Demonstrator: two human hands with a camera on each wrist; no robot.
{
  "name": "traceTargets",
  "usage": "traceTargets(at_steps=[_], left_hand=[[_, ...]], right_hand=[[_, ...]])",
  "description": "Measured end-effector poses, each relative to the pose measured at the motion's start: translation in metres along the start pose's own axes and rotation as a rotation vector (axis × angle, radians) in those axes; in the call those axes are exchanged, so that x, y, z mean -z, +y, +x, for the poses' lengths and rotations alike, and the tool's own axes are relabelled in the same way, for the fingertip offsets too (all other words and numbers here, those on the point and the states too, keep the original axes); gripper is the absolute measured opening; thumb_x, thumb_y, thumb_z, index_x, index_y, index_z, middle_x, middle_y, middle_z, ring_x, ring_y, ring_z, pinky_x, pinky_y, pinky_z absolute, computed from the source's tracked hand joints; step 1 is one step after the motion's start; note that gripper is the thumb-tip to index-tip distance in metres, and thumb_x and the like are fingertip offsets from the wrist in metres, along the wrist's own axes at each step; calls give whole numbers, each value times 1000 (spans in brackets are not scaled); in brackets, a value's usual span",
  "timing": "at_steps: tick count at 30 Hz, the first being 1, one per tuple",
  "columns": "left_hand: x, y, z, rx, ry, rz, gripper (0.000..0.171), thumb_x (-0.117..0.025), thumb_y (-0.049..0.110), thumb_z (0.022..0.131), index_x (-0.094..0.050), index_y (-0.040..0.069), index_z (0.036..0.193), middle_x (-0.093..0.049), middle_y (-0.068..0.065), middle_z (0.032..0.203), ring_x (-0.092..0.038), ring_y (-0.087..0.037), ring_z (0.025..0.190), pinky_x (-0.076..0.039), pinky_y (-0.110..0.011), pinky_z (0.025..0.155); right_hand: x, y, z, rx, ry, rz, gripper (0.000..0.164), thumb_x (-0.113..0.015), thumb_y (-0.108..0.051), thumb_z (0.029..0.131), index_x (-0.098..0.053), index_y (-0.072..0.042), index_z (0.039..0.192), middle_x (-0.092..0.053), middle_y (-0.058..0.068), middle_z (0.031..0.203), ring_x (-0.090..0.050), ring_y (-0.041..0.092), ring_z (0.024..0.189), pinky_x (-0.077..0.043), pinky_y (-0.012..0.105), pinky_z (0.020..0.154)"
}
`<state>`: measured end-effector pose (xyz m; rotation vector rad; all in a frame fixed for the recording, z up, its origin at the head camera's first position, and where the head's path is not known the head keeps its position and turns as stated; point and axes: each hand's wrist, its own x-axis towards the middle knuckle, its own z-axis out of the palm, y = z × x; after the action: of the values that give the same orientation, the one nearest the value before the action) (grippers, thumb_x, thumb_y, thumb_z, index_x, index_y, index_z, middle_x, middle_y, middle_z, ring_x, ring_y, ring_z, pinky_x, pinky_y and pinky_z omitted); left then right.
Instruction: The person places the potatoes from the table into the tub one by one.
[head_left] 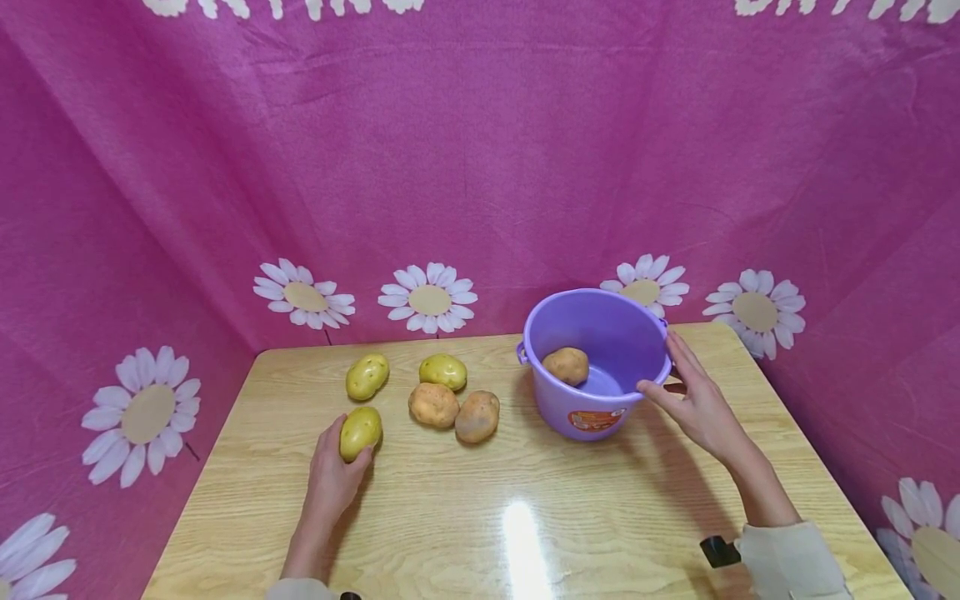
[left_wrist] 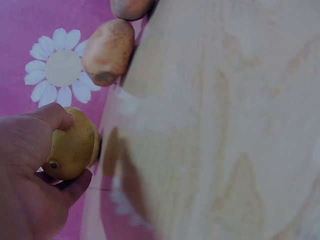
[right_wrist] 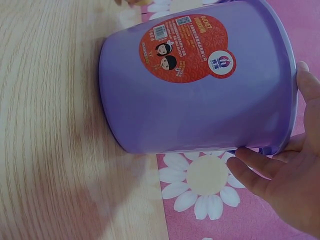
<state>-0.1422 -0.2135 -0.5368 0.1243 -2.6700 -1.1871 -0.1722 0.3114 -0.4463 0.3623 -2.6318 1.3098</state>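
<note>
My left hand grips a smooth yellow-green potato at the left of the table. The left wrist view shows thumb and fingers round this potato. Just behind it lies another yellow-green potato. A third yellow-green potato and two brown potatoes form a cluster to the right. My right hand holds the right side of a purple bucket at its rim, thumb on the near edge, fingers farther round the outside. Inside the upright bucket rests a brown potato.
The wooden table ends at the back against a pink cloth with white flowers, which also hangs at both sides. A red label is on the bucket's front. Light glares on the table near the front.
</note>
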Motion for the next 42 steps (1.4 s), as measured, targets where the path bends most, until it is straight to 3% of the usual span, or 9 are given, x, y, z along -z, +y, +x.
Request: traceTargets(at_steps=[7,17,30,42], left_hand=[[8,15,5,-7,4,-23,67,-71,6,93,-40,-8,150,-48,-35,141,-49,-51,128,-38,-63,108],[17,40,13,-69,26,-50,70,-74,6,92,-40,-9,151,-48,-34,142,-49,-49,131,-37,-61,111],[25,69,23,-67,-40,-85,77,-73,9,94,-33,-6,158,-41,-30,152,-44,-46,137,-36,-60,114],[24,99,34,-108,-62,-94,76,-72,12,95,-32,-5,158,-39,-29,155,-41,-45,140,-33,-59,117]], right_hand=[[-1,-1,0,13,10,6,88,-72,-17,99,-16,-1,164,-16,24,168,-60,45,115,-46,4,82],[-1,-1,-1,11,10,14,87,-72,-17,99,-16,-1,164,-15,23,169,-59,46,117,-46,4,82],[1,0,-2,-1,2,-1,88,-72,-20,99,-15,-1,164,-14,21,170,-59,45,118,-46,6,84],[1,-2,-1,-2,-5,6,88,-71,-23,100,-15,-3,165,-13,18,170,-58,45,121,-47,8,85]])
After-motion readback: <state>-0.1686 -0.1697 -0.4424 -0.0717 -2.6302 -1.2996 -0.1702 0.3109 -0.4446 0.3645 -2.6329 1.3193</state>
